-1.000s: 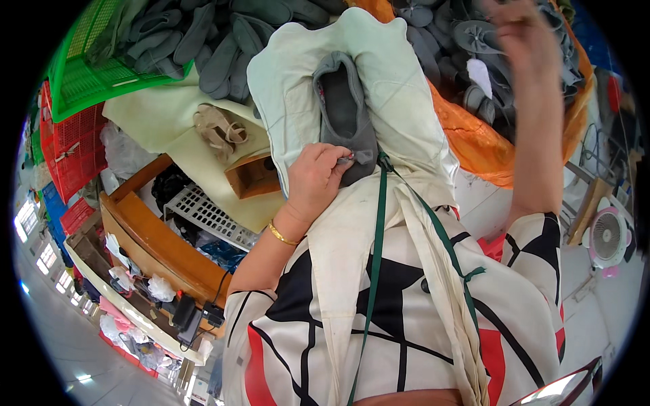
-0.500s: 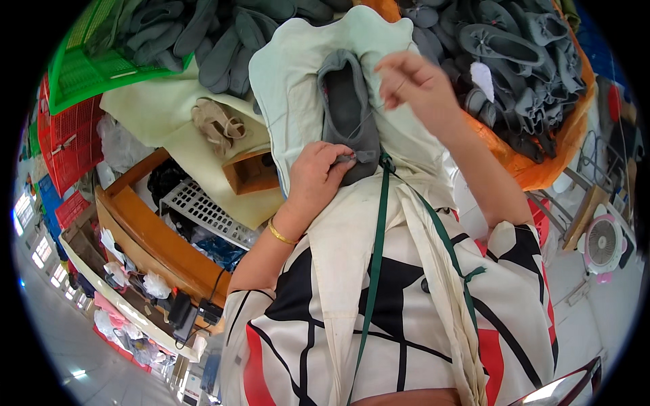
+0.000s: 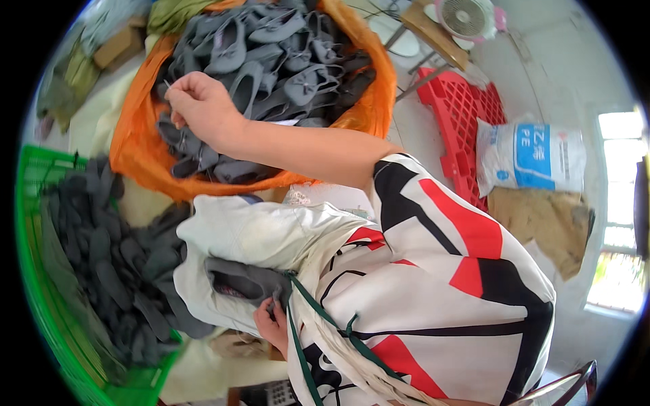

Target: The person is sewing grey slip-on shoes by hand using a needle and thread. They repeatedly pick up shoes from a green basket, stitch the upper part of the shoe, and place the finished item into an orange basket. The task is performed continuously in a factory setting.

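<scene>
A grey fabric shoe point(image 3: 247, 283) lies on the white padded cloth point(image 3: 237, 227) over my lap, its opening facing up. My left hand point(image 3: 273, 327) is closed on the toe end of the shoe, pinching the fabric there. Away from the shoe, my right hand point(image 3: 206, 114) is raised above the orange sack, its fingertips pinched together on a thin needle point(image 3: 167, 86). Any thread running from it is too fine to make out.
The orange sack point(image 3: 389, 88), full of grey shoes, stands ahead. To the left is a green plastic crate point(image 3: 34, 271) of more grey shoes. A red plastic pallet point(image 3: 460, 111), a white printed bag point(image 3: 531, 157) and a small fan point(image 3: 467, 17) are at right.
The view has swung to the right. My right hand has drawn farther from the shoe, still pinching. My left hand keeps hold of the toe end.
</scene>
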Action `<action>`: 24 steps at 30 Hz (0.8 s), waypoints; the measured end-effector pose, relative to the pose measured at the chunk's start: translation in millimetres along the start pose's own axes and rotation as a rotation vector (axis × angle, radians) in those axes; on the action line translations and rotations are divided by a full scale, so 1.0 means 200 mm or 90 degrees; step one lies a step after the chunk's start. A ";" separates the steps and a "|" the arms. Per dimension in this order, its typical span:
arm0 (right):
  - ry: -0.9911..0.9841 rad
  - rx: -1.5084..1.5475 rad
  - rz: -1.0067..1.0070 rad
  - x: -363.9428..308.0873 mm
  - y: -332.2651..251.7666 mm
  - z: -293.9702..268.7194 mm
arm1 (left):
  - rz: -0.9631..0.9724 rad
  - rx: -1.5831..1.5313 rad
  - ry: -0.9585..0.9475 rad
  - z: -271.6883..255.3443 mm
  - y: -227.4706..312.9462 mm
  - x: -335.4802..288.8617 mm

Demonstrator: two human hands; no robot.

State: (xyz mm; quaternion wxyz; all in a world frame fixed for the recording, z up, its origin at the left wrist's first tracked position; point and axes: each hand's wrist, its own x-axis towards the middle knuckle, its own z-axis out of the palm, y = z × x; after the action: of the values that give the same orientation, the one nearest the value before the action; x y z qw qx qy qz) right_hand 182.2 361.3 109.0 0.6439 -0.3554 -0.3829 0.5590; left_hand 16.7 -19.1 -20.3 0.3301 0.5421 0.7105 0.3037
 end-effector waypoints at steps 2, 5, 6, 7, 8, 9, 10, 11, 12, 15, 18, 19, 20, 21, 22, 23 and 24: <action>0.024 -0.006 -0.084 0.06 -0.04 -0.04 | 0.016 0.000 -0.009 -0.01 0.01 0.00; 0.052 -0.129 -0.218 0.06 -0.04 -0.11 | -0.017 -0.025 -0.049 -0.02 0.00 0.03; 0.038 -0.176 -0.262 0.05 0.00 -0.09 | -0.029 -0.021 -0.037 -0.03 -0.01 0.02; -0.008 -0.193 -0.220 0.00 0.05 -0.05 | -0.035 -0.032 -0.027 -0.04 -0.04 0.01; -0.033 -0.266 -0.200 -0.10 0.05 -0.02 | -0.039 -0.048 -0.022 -0.05 -0.08 0.00; -0.078 -0.290 -0.177 -0.17 0.13 -0.04 | -0.035 -0.067 -0.032 -0.04 -0.11 0.00; -0.138 -0.332 -0.242 -0.25 0.20 -0.04 | -0.046 -0.111 -0.040 -0.04 -0.15 0.00; -0.235 -0.227 -0.080 -0.37 0.19 -0.04 | -0.049 -0.107 -0.050 -0.04 -0.16 0.01; -0.333 -0.209 0.014 -0.44 0.31 -0.10 | -0.050 -0.102 -0.065 -0.04 -0.15 0.02; -0.475 -0.285 0.123 -0.74 0.43 -0.16 | -0.036 -0.172 -0.085 0.00 -0.19 0.02; -0.662 -0.343 0.179 -0.95 0.63 -0.07 | -0.025 -0.218 -0.021 -0.01 -0.11 -0.02; -0.708 -0.354 0.190 -0.99 0.62 -0.08 | -0.035 -0.247 -0.026 0.00 -0.12 -0.01; -0.717 -0.361 0.204 -1.02 0.59 -0.10 | -0.048 -0.272 -0.025 -0.01 -0.13 -0.01; -0.739 -0.366 0.219 -1.05 0.57 -0.10 | -0.066 -0.298 -0.013 -0.01 -0.14 -0.03; -0.774 -0.368 0.235 -1.05 0.57 -0.08 | -0.043 -0.252 0.002 0.00 -0.18 -0.01; -0.751 -0.353 0.173 -1.10 0.62 -0.11 | -0.039 -0.198 0.004 -0.03 -0.15 -0.01; -0.737 -0.335 0.115 -1.11 0.69 -0.16 | -0.088 -0.083 -0.013 -0.03 -0.13 0.00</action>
State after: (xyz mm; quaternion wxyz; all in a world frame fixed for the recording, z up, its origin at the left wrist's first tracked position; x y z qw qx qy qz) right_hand 130.2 156.3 -49.3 0.1744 -0.1732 -0.7614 0.5999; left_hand -2.5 -25.0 -37.7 0.3920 0.4723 0.7215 0.3205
